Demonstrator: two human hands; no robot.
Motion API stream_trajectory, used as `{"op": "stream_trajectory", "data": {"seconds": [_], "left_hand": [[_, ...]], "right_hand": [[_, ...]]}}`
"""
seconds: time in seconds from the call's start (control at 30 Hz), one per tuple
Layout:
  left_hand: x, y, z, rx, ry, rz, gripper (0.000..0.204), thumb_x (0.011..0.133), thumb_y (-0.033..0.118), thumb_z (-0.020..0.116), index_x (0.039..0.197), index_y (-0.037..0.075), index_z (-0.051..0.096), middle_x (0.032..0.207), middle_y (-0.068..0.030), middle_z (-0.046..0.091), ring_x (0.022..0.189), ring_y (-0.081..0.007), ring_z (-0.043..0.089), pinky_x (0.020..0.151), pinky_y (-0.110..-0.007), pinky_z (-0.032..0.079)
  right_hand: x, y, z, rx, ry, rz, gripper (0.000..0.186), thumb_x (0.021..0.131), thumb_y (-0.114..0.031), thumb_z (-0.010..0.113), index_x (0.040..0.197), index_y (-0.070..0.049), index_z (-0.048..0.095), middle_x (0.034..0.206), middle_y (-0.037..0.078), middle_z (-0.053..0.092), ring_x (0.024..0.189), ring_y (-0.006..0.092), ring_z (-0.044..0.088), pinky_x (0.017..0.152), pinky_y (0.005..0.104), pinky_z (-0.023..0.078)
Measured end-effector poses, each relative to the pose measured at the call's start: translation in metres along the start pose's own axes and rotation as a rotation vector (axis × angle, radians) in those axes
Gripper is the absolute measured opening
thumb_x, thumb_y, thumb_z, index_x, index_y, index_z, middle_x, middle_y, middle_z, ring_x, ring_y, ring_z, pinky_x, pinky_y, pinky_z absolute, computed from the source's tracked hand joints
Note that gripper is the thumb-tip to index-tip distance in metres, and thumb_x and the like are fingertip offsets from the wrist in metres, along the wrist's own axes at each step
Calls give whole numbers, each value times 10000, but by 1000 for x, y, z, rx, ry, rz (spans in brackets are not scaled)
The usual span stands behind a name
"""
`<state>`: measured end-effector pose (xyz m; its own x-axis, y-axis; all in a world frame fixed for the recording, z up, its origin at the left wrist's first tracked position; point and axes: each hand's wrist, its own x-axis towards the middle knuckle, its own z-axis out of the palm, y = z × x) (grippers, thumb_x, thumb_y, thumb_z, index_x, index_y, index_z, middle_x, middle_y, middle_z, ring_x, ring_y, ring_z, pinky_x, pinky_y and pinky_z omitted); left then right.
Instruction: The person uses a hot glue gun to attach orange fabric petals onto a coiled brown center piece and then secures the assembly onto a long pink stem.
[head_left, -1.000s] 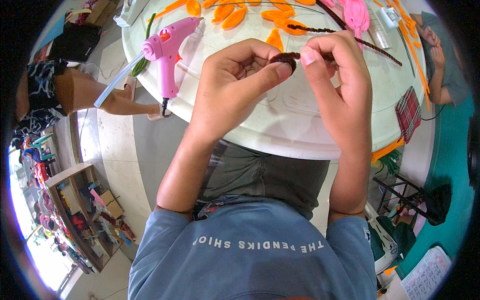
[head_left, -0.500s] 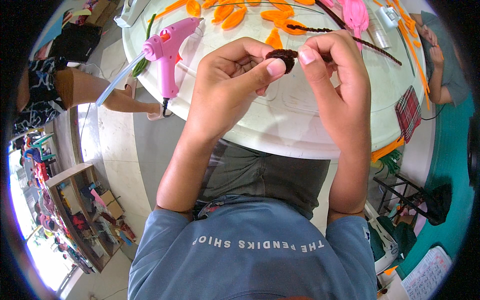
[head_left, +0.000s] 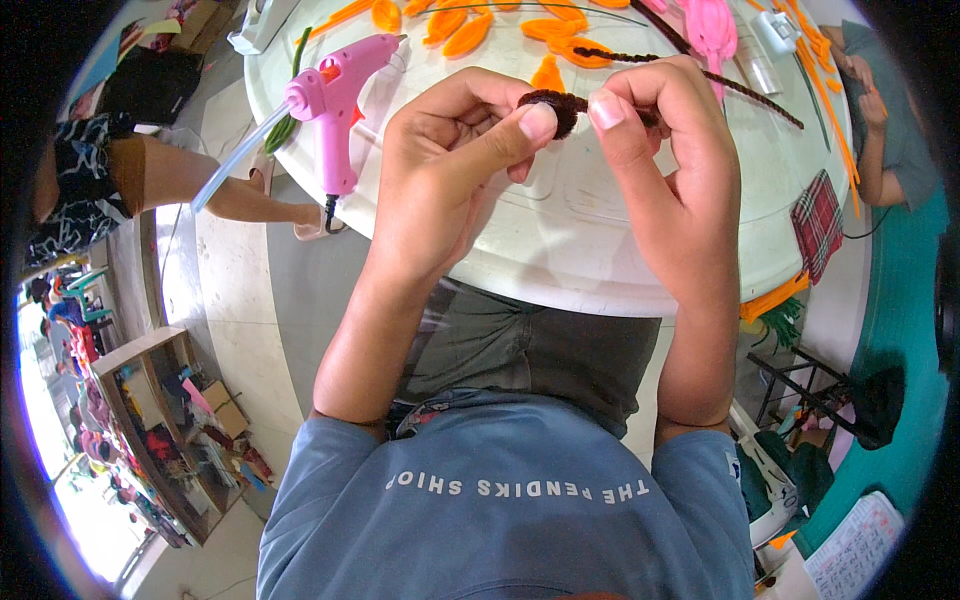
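Observation:
Above the near half of the white table, my left hand [head_left: 440, 160] is closed, thumb and fingers pinching a coiled dark brown pipe cleaner [head_left: 564, 112]. A short length of the fuzzy stem runs across to my right hand [head_left: 680, 160], whose thumb and forefinger are pressed on it. More brown fuzz shows between the right fingers. Behind that hand passes a twisted brown stem [head_left: 755, 92]; whether it joins the coil I cannot tell. Fuzzy orange petal shapes [head_left: 468, 37] lie just beyond my hands.
On the left of the white table [head_left: 540, 255] a pink glue gun [head_left: 340, 95] rests with a glue stick in it. Pink fuzzy pieces [head_left: 708, 35] lie at the far right. A plaid cloth [head_left: 818, 228] hangs at the right edge. Other people are on both sides.
My left hand has shifted slightly left and away with the coil. The stretch of stem between my two hands is a little longer. My right hand has barely moved.

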<state>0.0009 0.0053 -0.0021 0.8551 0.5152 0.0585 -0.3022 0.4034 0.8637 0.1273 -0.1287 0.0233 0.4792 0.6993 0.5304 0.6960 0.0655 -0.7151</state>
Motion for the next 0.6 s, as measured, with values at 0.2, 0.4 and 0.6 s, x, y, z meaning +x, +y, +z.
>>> {"op": "stream_trajectory", "data": {"seconds": [0.2,0.4,0.6], "left_hand": [[0,-2,-1,-23,13,8,122,959,36,687,1056,-33,659,914,-92,687,740,-112,607,660,-244,475],[1,-3,5,182,70,-18,209,913,76,771,1065,-42,687,875,-60,714,717,-64,601,632,-216,472],[3,-2,4,136,68,-45,217,907,85,778,1059,-42,691,877,-64,718,714,-65,602,626,-216,467]], "right_hand": [[-1,-2,-1,-7,-22,18,136,997,-129,641,957,-4,604,892,21,528,757,88,464,695,229,402],[-2,3,-4,40,-24,38,138,1008,-135,612,963,-7,586,902,22,517,804,100,465,745,239,396],[1,6,-7,-37,24,19,176,1000,-195,637,980,-21,614,897,79,580,780,183,545,692,309,458]]}}
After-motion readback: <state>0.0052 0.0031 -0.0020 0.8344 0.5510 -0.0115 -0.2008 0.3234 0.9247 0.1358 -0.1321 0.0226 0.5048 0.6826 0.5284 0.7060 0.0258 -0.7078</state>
